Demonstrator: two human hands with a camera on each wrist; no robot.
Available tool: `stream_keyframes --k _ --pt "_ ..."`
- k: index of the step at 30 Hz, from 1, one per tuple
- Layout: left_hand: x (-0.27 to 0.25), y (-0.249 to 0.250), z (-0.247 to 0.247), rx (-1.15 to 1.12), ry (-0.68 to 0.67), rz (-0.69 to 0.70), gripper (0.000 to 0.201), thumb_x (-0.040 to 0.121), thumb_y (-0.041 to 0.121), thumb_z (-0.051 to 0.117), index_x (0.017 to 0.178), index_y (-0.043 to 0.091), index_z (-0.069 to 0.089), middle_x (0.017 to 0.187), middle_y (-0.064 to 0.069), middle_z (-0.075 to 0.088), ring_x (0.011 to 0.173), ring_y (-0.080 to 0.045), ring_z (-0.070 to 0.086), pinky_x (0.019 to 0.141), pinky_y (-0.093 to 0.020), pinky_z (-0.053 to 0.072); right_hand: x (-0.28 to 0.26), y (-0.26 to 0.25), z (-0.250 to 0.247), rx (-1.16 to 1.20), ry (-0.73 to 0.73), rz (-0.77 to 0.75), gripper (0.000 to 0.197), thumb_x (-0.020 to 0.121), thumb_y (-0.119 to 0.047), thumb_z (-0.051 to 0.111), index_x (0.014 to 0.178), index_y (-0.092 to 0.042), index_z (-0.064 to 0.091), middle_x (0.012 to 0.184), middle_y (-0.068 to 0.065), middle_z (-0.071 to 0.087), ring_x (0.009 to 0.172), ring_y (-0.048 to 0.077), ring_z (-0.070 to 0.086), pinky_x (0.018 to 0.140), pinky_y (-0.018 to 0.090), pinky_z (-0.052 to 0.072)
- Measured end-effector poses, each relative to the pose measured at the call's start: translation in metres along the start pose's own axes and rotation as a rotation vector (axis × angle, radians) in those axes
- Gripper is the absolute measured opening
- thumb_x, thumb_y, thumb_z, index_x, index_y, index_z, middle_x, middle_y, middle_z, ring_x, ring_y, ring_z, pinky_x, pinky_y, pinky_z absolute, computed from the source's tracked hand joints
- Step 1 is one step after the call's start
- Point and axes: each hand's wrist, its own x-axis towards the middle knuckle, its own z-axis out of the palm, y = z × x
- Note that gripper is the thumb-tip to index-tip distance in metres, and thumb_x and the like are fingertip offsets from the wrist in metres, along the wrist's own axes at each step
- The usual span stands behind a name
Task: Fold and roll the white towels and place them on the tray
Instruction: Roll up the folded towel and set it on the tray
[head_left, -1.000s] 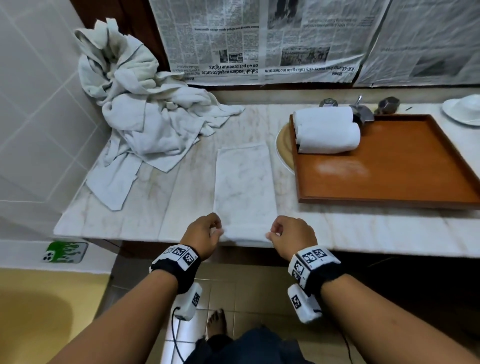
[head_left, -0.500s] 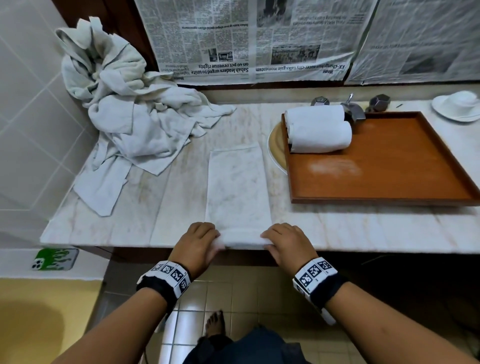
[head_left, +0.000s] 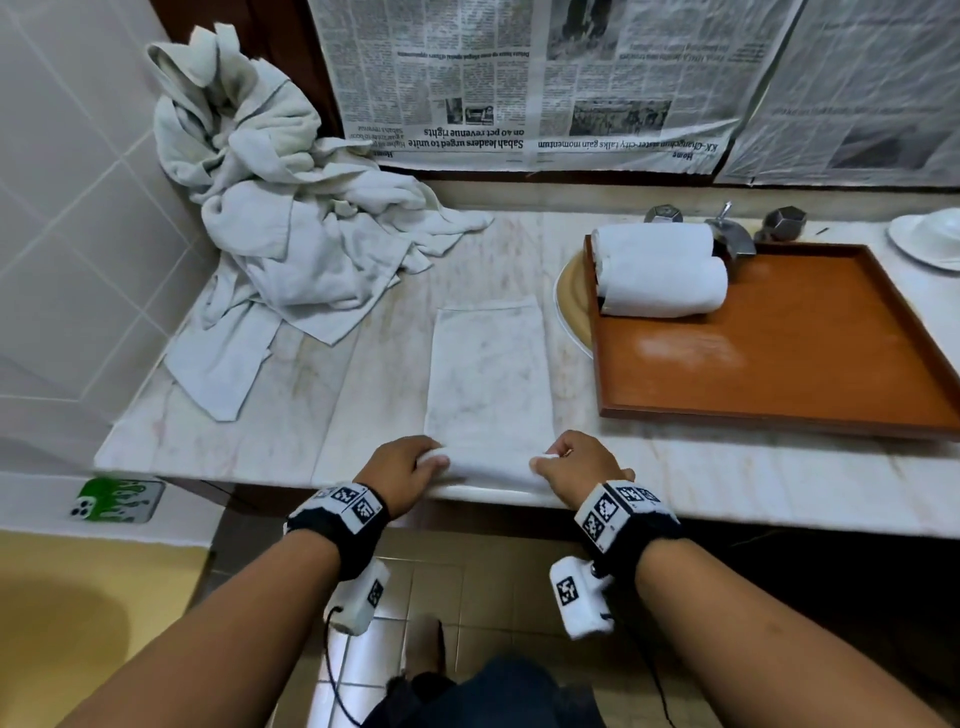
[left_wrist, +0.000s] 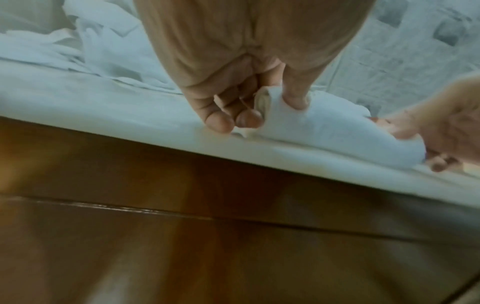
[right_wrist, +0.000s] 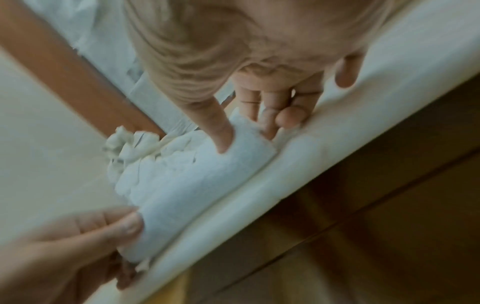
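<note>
Since the frame 0.5 s back, both of my hands are sitting a little further onto the counter (head_left: 727, 467), and the near end of the folded towel (head_left: 488, 374) is now turned over into a short roll where before it was only lifted.

Grip: my left hand (head_left: 402, 470) is pinching the left end of the roll, thumb on top and fingers curled beside it, as the left wrist view is showing. My right hand (head_left: 579, 465) is pinching the right end the same way, thumb pressing into the cloth.

Position: the folded towel is lying as a long strip on the marble, its long axis running straight away from me, and the roll's axis is lying across it between my 2 hands. The unrolled length is lying beyond my fingertips, so I am judging that the next push must go forward, both hands evenly. The tray (head_left: 779, 415) is sitting to the right, so my right hand is the nearer one.

Count: 2 rolled towels (head_left: 660, 270) are resting side by side, touching, in the tray's far left corner. 1 towel is under my hands. The heap of loose towels (head_left: 291, 234) at far left is too tangled to count.
</note>
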Motion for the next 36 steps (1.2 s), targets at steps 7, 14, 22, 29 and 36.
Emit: stream_keyframes --k 7,14,22,29,36 --pt "0.022 0.008 0.0 -0.068 0.03 -0.231 0.023 0.09 0.034 0.065 0.093 0.02 0.047 0.098 -0.008 0.059 0.085 -0.023 0.051 0.074 -0.027 0.036 -0.012 0.012 0.022 -0.304 0.292 -0.694 0.029 0.067 -0.004 0.074 0.086 -0.025 0.069 0.097 -0.004 0.065 0.09 0.022 0.063 0.08 0.035 0.044" --pt "0.015 0.017 0.009 0.344 0.163 0.301 0.019 0.072 0.006 0.066 0.087 0.017 0.063 0.095 -0.005 0.061 0.081 -0.033 0.06 0.065 -0.037 0.046 -0.02 0.033 0.018 -0.398 0.184 -0.758 0.036 0.076 -0.029 0.078 0.11 -0.028 0.066 0.11 -0.008 0.068 0.103 0.017 0.065 0.091 0.038 0.046" --pt "-0.009 -0.006 0.024 0.44 0.148 0.5 0.043 0.077 0.031 0.074 0.11 0.018 0.051 0.101 -0.004 0.064 0.082 -0.027 0.062 0.066 -0.034 0.052 -0.008 0.019 -0.001 -0.275 0.018 -0.628 0.03 0.101 -0.04 0.047 0.127 -0.03 0.057 0.125 -0.007 0.063 0.117 0.019 0.053 0.099 0.037 0.033" --pt "-0.007 -0.003 0.019 0.151 0.089 0.276 0.062 0.09 0.056 0.03 0.117 0.012 0.064 0.108 -0.009 0.066 0.098 -0.028 0.057 0.088 -0.034 0.044 -0.021 0.008 0.019 -0.527 0.233 -0.631 0.034 0.081 -0.023 0.068 0.114 -0.02 0.064 0.118 0.003 0.059 0.109 0.028 0.056 0.087 0.043 0.045" --pt "-0.004 0.005 0.01 0.033 0.025 0.174 0.053 0.092 0.054 0.028 0.098 0.011 0.059 0.091 -0.008 0.064 0.086 -0.028 0.058 0.073 -0.031 0.038 -0.034 0.016 0.042 -0.653 0.198 -0.62 0.066 0.059 -0.017 0.078 0.121 -0.016 0.057 0.102 0.005 0.059 0.09 0.027 0.057 0.079 0.042 0.049"
